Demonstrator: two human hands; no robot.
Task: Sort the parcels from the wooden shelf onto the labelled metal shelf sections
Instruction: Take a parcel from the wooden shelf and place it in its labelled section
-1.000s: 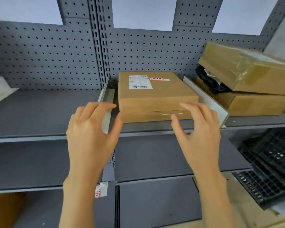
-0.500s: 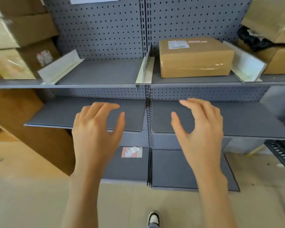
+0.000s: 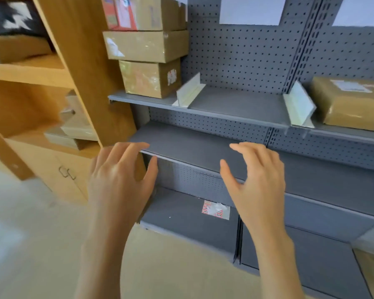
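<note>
Both hands hang free in front of the metal shelf (image 3: 235,104), left hand (image 3: 119,178) and right hand (image 3: 257,182) with fingers spread and holding nothing, probably ready for the next parcels (image 3: 71,128), which wait on the wooden shelf (image 3: 30,72) at left.

I see the grey metal shelf (image 3: 235,104) with white dividers (image 3: 189,91) | three stacked cardboard boxes (image 3: 149,61) on its upper board's left end, a flat brown parcel (image 3: 352,102) at right | wooden shelf (image 3: 78,67) at left holds blurred parcels (image 3: 73,130) | a red-and-white sticker (image 3: 215,209) on the metal bottom board.
</note>
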